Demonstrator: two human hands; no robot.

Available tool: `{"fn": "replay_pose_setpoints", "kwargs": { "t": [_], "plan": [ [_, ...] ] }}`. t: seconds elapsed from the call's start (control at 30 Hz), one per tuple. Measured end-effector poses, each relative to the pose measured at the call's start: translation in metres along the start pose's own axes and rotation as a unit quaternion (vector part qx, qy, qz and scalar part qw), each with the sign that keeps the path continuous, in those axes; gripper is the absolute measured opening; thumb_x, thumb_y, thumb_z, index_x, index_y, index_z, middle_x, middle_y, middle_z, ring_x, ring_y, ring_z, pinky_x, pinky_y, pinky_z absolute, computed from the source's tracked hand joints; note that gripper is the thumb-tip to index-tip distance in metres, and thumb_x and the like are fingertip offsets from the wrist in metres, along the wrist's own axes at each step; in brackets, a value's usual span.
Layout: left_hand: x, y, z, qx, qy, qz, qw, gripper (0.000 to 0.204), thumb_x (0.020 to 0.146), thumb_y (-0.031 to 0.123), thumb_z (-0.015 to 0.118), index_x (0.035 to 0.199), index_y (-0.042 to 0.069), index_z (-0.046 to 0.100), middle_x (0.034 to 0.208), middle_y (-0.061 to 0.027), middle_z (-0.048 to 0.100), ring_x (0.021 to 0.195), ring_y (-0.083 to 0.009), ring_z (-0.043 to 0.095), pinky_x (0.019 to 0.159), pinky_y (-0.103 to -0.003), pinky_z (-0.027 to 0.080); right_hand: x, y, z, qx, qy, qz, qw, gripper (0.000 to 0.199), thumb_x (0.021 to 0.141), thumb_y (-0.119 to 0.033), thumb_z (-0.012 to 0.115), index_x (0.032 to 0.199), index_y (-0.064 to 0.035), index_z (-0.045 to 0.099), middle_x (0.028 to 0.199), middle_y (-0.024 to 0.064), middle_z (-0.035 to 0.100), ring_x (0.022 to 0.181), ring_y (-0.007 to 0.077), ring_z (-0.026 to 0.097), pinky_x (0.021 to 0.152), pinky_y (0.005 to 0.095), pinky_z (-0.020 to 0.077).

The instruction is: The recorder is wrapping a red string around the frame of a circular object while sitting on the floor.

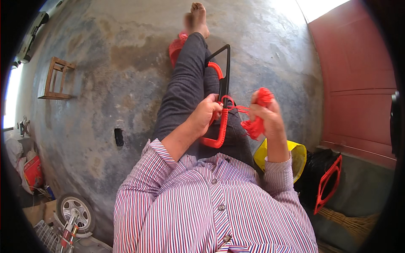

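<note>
Across my thighs lies a narrow black frame (228, 67) with rounded corners. Red cord is wound tightly round part of it, mostly at the end nearest me, with another wrapped stretch on its far left side. My left hand (206, 111) grips the frame near its middle, fingers closed at the edge of the winding. A few strands run from there to a bunched hank of red cord (254, 126), which my right hand (268, 116) clutches off to the right. That hand is slightly blurred. Some red material (174, 48) lies beside my outstretched lower leg.
To my right are a yellow bag (298, 158), a black plastic bag (314, 165) and a red-wrapped frame (321, 195). A wooden stool (55, 80) lies at the left. A wheel (76, 212) sits at lower left. Red doors (358, 76) stand at the right.
</note>
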State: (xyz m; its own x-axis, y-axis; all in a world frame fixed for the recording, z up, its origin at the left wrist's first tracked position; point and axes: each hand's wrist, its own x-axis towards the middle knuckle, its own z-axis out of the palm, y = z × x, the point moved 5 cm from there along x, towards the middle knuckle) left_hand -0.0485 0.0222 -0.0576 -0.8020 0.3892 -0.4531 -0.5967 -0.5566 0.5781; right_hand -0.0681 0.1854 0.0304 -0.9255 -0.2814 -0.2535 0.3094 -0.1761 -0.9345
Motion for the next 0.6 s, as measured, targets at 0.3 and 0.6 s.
{"fn": "replay_pose_setpoints", "kwargs": {
  "t": [0.3, 0.6],
  "plan": [
    [0.006, -0.004, -0.005, -0.005, 0.028, -0.027, 0.999, 0.034, 0.076, -0.001, 0.046, 0.11, 0.001, 0.051, 0.079, 0.0, 0.051, 0.066, -0.0084, 0.047, 0.062, -0.02, 0.041, -0.036, -0.036, 0.045, 0.147, -0.052, -0.034, 0.987, 0.018, 0.074, 0.002, 0.057, 0.086, -0.0043, 0.045, 0.066, 0.0032, 0.047, 0.047, 0.0086, 0.04, 0.043, 0.0237, 0.033],
    [-0.017, 0.025, 0.02, 0.449, 0.182, 0.306, 0.819, 0.044, 0.074, -0.002, 0.053, 0.117, -0.002, 0.048, 0.097, -0.0076, 0.056, 0.085, -0.018, 0.055, 0.083, -0.03, 0.045, -0.041, -0.061, 0.036, 0.172, -0.011, -0.054, 0.984, 0.022, 0.071, 0.0, 0.054, 0.09, -0.004, 0.044, 0.064, 0.0037, 0.044, 0.051, 0.0104, 0.04, 0.044, 0.0247, 0.0322]
  ]
}}
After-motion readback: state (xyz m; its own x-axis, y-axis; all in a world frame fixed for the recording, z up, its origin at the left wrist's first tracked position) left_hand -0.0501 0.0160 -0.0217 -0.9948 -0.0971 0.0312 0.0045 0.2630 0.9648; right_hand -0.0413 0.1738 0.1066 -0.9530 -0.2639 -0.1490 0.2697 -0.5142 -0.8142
